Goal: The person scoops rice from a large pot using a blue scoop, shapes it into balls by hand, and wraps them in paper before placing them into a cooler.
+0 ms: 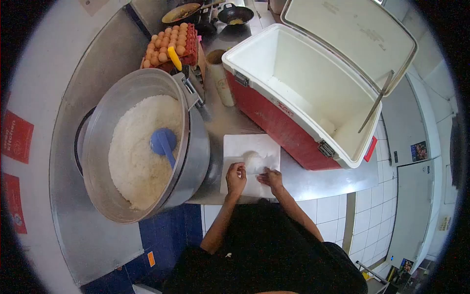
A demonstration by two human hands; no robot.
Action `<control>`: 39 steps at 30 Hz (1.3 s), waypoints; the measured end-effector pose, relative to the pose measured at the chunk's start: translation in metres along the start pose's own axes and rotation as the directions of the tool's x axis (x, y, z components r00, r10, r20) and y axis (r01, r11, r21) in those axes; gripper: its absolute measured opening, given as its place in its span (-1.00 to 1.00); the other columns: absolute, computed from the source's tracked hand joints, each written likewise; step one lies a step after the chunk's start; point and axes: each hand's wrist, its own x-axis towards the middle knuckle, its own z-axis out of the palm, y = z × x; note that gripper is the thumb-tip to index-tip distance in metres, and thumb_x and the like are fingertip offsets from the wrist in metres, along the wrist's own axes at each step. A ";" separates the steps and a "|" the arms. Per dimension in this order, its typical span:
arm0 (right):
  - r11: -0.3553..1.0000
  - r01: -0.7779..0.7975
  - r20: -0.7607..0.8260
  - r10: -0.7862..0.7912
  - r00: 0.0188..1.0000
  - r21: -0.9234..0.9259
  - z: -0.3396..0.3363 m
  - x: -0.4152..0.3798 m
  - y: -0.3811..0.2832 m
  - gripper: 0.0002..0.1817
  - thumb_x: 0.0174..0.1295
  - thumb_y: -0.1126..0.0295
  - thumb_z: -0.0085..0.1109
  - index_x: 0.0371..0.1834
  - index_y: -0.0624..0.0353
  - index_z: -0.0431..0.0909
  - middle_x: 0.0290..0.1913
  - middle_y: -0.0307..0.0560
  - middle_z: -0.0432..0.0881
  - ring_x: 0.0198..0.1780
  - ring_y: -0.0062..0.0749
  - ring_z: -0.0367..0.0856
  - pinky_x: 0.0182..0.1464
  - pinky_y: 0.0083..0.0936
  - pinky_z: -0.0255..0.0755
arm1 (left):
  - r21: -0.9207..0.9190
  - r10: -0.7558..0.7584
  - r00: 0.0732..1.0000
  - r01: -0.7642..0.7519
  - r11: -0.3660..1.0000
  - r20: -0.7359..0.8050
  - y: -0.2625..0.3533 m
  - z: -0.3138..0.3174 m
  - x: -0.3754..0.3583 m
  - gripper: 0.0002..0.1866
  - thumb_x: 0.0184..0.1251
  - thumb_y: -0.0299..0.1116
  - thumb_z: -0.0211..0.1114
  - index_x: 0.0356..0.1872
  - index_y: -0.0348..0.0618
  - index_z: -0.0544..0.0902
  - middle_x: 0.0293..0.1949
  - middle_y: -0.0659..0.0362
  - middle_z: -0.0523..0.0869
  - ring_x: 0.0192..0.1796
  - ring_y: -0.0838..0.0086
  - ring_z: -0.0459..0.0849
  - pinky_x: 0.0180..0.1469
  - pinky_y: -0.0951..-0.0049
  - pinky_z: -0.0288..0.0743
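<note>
A white sheet of wrapping paper [233,146] lies on the steel counter in front of me, with a small rounded mound of white rice [253,160] near its middle. My left hand [236,179] is closed in a pinch at the near left side of the mound, on what looks like a fold of the paper. Across from it, my right hand [272,179] pinches the paper at the near right side. A faint straight edge runs between both hands. To the left, a big metal pot [198,142] holds plenty of cooked rice [142,132], with a blue scoop [164,143] resting in it.
A red and white cooler box [279,120] stands open behind the paper, a metal rod [377,108] leaning against its lid. Eggs [169,41] fill a stacked tray beyond the pot. A cylindrical container [221,81] stands between. Two pans [236,14] sit at the back.
</note>
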 end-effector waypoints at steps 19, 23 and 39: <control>-0.202 0.554 0.582 -0.429 0.691 -0.807 0.037 0.098 -0.111 -0.61 -0.07 0.29 0.33 -0.14 0.20 0.63 -0.03 0.09 0.66 -0.05 0.02 0.64 0.00 -0.21 0.53 | 0.375 0.102 0.978 -0.165 0.912 0.183 0.055 0.028 0.020 0.05 -0.03 -0.27 0.53 0.50 -0.01 0.07 0.48 -0.10 0.05 0.45 -0.11 0.13 0.39 -0.05 0.18; -0.085 0.670 0.671 -0.205 0.712 -0.737 0.055 0.008 -0.132 -0.79 -0.07 0.58 0.14 -0.29 0.20 0.53 -0.22 0.09 0.58 -0.14 0.08 0.57 -0.02 -0.12 0.49 | 0.608 0.321 0.941 -0.316 0.729 0.104 0.066 -0.003 0.050 -0.25 0.03 -0.35 0.41 0.35 -0.01 0.37 0.36 0.03 0.33 0.38 -0.02 0.25 0.37 -0.04 0.19; -0.224 0.725 0.731 -0.439 0.522 -0.652 -0.001 -0.037 -0.048 -0.67 0.05 0.54 0.17 -0.05 0.23 0.58 -0.05 0.11 0.65 0.07 0.03 0.57 0.15 -0.19 0.45 | 0.261 0.282 0.938 -0.329 0.907 0.204 -0.026 -0.042 -0.022 -0.73 0.12 -0.44 0.32 -0.12 -0.18 0.59 -0.09 0.04 0.62 0.00 0.10 0.59 0.12 0.19 0.48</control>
